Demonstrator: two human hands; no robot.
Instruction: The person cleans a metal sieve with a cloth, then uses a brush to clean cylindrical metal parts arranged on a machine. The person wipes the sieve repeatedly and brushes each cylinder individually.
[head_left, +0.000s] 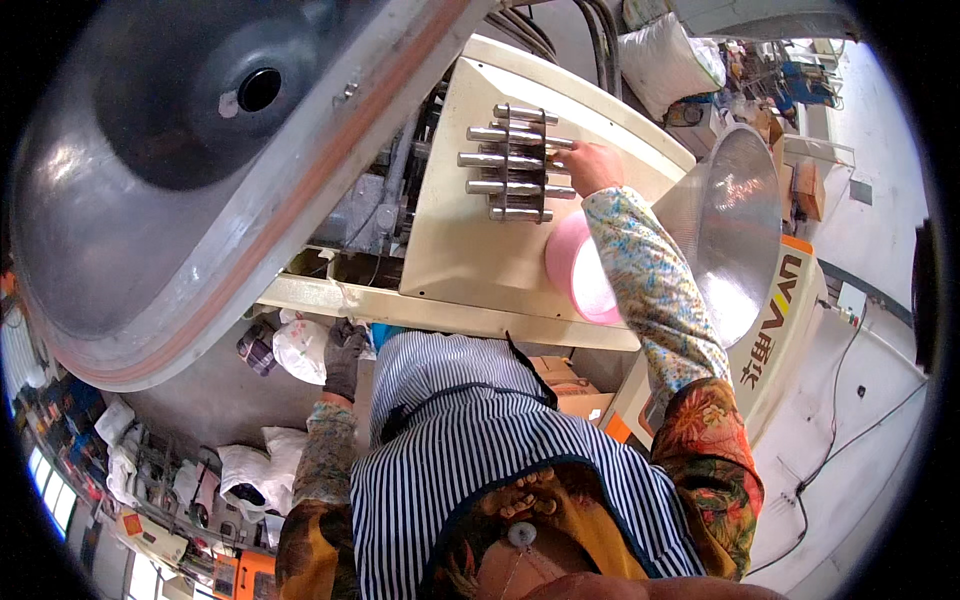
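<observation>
A magnetic grate of shiny metal bars (517, 161) lies over the cream machine cover (465, 262). My bare right hand (589, 166) is at its right side, fingers closed around the end of a bar. Below that forearm a pink plastic tub (574, 262) lies tipped on the cover, partly hidden by the sleeve. My left hand (343, 358), in a dark grey glove, is at the cream front rail (450, 311), fingers curled; whether it grips the rail or something else is unclear. Right of my right sleeve stands a shiny metal cone-shaped hopper (739, 217).
A large metal hopper (157, 210) with a round hole fills the upper left. Machine parts show in the gap beside the cover. Cardboard boxes (574, 386) are below the rail. White sacks (664, 64) lie at the upper right, and dark hoses (600, 45) run behind the cover.
</observation>
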